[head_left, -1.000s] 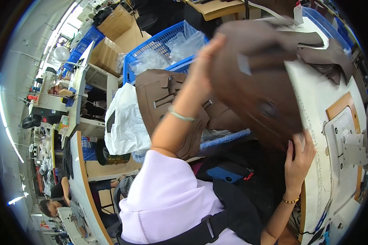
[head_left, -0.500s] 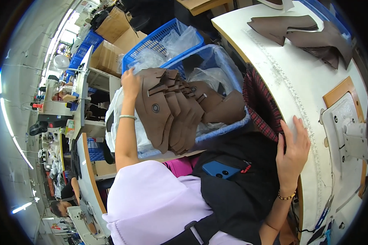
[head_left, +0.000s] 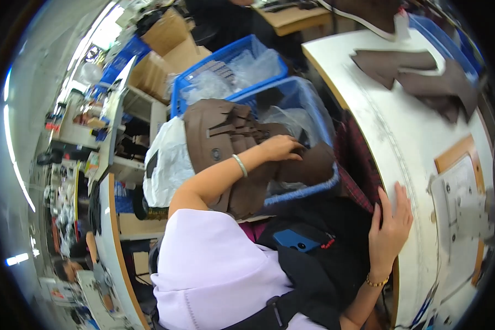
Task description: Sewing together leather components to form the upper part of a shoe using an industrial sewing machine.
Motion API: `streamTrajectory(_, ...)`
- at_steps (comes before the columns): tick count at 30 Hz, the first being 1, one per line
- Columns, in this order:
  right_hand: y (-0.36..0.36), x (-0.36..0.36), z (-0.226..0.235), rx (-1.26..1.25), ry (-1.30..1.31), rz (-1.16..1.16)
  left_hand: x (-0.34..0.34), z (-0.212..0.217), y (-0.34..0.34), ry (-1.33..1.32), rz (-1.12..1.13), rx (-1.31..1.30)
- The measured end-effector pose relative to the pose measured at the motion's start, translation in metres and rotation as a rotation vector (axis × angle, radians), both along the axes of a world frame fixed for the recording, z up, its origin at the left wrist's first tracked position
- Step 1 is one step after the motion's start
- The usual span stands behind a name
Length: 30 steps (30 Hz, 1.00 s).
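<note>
My left hand (head_left: 283, 148) reaches across a stack of brown cut shoe-upper pieces (head_left: 206, 144) to a separate brown piece (head_left: 312, 165) at the stack's right. Its fingers are slightly bent and a little apart over that piece; no grip on it shows. The pieces lie on a blue plastic basket (head_left: 311, 102) lined with clear plastic. My right hand (head_left: 391, 228) rests on the edge of the white worktable (head_left: 363, 71), fingers spread, holding nothing. Beside its fingertips hangs a red checked cloth (head_left: 357, 165). More brown pieces (head_left: 423, 77) lie on the far end of the table.
A second blue basket (head_left: 181, 82) holding plastic bags stands behind. White plastic (head_left: 168, 165) lies left of the stack. A sewing machine (head_left: 467, 206) is at the table's right. A blue phone (head_left: 294, 240) lies on my black apron. Another person (head_left: 69, 269) sits at far left.
My left hand has left the stack's far left edge and swung right, across the stack to the separate piece. My right hand stays on the table edge. The view has shifted slightly.
</note>
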State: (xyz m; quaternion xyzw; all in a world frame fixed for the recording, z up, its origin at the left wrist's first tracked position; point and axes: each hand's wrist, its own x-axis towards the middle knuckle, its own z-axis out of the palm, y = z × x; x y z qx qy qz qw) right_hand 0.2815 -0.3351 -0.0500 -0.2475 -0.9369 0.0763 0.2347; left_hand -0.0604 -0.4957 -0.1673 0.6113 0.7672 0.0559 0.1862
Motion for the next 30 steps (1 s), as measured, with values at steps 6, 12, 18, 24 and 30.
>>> streamTrajectory(6,-0.006,-0.001,-0.003,0.016,-0.028,0.012,-0.017,0.017,-0.030,-0.090,-0.093,0.170)
streamTrajectory(12,0.002,0.004,-0.003,-0.020,-0.016,-0.001,-0.027,0.091,0.002,-0.562,0.122,0.322)
streamTrajectory(18,0.005,0.016,0.015,-0.760,0.551,0.263,0.039,0.251,0.046,-0.606,-0.295,0.474)
streamTrajectory(24,0.000,0.050,0.016,-1.051,1.217,-0.049,0.138,0.267,0.139,-0.457,-0.831,0.501)
streamTrajectory(30,-0.020,0.117,0.012,-0.874,1.356,-0.415,0.213,0.234,0.221,-0.640,-1.189,0.519)
